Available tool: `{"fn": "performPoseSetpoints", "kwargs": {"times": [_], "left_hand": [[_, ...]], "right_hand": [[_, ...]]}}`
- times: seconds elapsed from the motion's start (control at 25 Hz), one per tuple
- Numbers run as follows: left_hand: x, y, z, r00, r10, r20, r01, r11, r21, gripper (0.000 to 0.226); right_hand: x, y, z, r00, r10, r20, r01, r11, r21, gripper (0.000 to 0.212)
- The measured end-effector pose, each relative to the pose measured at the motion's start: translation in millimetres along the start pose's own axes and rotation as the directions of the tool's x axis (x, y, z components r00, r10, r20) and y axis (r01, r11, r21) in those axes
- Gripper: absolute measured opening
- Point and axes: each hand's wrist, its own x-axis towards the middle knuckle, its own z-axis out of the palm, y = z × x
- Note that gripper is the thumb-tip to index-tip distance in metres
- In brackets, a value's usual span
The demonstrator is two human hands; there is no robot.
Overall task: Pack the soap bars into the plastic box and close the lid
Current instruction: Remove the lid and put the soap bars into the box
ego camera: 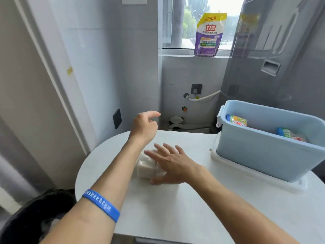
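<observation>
Pale soap bars in clear wrap (145, 167) lie on the white table (193, 208) at its middle left. My right hand (168, 162) hovers flat over them with fingers spread, partly covering the pack; I cannot tell whether it touches. My left hand (145, 125) is raised above the table's far edge, fingers loosely curled, holding nothing. The light blue plastic box (263, 155) stands open at the right, resting on its white lid (255, 175). Inside the box lie wrapped soap packs (236, 120), another wrapped soap pack (290, 134).
A purple and yellow detergent pouch (209, 35) stands on the window sill behind the table. A grey appliance (281, 50) rises behind the box. A dark bag (35, 217) sits at the lower left beside the table. A blue wristband (102, 204) circles my left forearm.
</observation>
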Motion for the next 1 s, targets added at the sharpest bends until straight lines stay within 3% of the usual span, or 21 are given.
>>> {"fn": "performPoseSetpoints", "kwargs": {"times": [0.16, 0.24, 0.32, 0.44, 0.52, 0.76, 0.88, 1.0], "left_hand": [[0, -28, 5, 0.985, -0.109, 0.132, 0.087, 0.983, 0.159, 0.042], [-5, -47, 13, 0.927, -0.262, 0.270, 0.175, 0.936, 0.306, 0.040], [-11, -57, 19, 0.858, -0.365, 0.363, 0.242, 0.908, 0.342, 0.047], [-17, -60, 19, 0.794, -0.444, 0.415, 0.432, 0.893, 0.129, 0.063], [-22, -59, 20, 0.716, -0.455, 0.529, 0.514, 0.857, 0.040, 0.065], [-30, -48, 44, 0.607, -0.378, 0.699, 0.580, 0.812, -0.066, 0.061], [-38, -44, 62, 0.648, -0.378, 0.661, 0.644, 0.735, -0.211, 0.058], [-43, -39, 75, 0.715, -0.387, 0.583, 0.647, 0.682, -0.340, 0.049]], "right_hand": [[17, 0, 10, 0.999, 0.037, 0.019, -0.036, 0.998, -0.058, 0.092], [13, 4, 15, 0.999, 0.043, -0.033, -0.043, 0.999, -0.019, 0.091], [9, 7, 20, 0.992, 0.085, -0.096, -0.082, 0.996, 0.036, 0.095], [-4, 19, 26, 0.959, 0.220, -0.178, -0.175, 0.955, 0.238, 0.106], [-14, 31, 26, 0.934, 0.295, -0.202, -0.217, 0.917, 0.334, 0.110], [-42, 65, 25, 0.920, 0.360, -0.156, -0.272, 0.872, 0.407, 0.116], [-53, 79, 18, 0.940, 0.336, -0.059, -0.278, 0.855, 0.438, 0.121], [-61, 81, 16, 0.929, 0.360, -0.088, -0.287, 0.849, 0.444, 0.114]]}}
